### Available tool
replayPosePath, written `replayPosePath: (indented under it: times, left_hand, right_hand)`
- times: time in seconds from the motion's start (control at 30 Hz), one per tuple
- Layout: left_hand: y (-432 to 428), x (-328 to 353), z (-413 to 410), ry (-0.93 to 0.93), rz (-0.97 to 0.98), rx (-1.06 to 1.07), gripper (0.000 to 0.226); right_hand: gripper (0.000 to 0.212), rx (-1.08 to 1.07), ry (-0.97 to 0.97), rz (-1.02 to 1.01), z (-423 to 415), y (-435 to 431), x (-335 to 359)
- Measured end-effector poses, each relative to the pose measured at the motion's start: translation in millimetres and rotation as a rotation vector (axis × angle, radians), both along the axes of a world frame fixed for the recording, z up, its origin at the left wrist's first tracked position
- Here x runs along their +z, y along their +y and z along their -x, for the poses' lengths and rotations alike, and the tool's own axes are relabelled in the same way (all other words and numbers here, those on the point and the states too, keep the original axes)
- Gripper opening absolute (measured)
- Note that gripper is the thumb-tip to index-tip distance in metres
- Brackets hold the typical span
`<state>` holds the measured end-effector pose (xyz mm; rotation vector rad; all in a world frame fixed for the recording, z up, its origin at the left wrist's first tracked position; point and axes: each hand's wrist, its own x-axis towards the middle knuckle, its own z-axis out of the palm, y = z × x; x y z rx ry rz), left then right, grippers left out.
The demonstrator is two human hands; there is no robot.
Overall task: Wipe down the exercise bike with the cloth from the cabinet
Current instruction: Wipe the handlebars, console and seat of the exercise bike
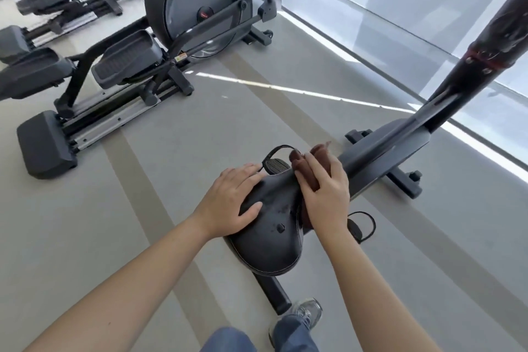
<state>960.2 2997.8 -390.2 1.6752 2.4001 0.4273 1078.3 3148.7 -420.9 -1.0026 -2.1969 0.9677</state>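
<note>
Head view shows the wiping step under way on the exercise bike [383, 151], at its saddle [271, 226] in the lower centre of the frame. The right hand [325, 191] presses a brown cloth [311, 163] against the saddle's right flank near the narrow nose, fingers spread flat over the bunched fabric rather than curled around it. The left hand [231, 200] lies open, palm down on the saddle's left side, apparently steadying it (holding nothing).

The saddle's long axis runs from its broad rear at lower centre up to the nose, which points toward the upper right, in line with the frame and the handlebar post [483, 48] rising to the top right corner.

Judging from this, the next move calls for dragging the cloth along that axis over the top of the saddle, then out to the frame, post and pedals [275, 164], which look untouched.
</note>
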Motion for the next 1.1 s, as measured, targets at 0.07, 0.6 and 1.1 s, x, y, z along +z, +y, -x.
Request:
replayPosePath:
  times: [0.07, 0.6, 1.1]
  left_hand:
    - [1, 0, 3, 0.001, -0.008, -0.047, 0.053]
    - [-1, -8, 9, 0.011, -0.049, -0.207, 0.055]
    - [-1, -14, 14, 0.039, -0.057, -0.224, 0.057]
  right_hand:
    - [0.037, -0.049, 0.07, 0.057, -10, -19, -6]
    - [0.043, -0.02, 0.12, 0.409, -46, -46, -5]
    - [0.045, -0.202, 0.03, 0.313, -20, -56, 9]
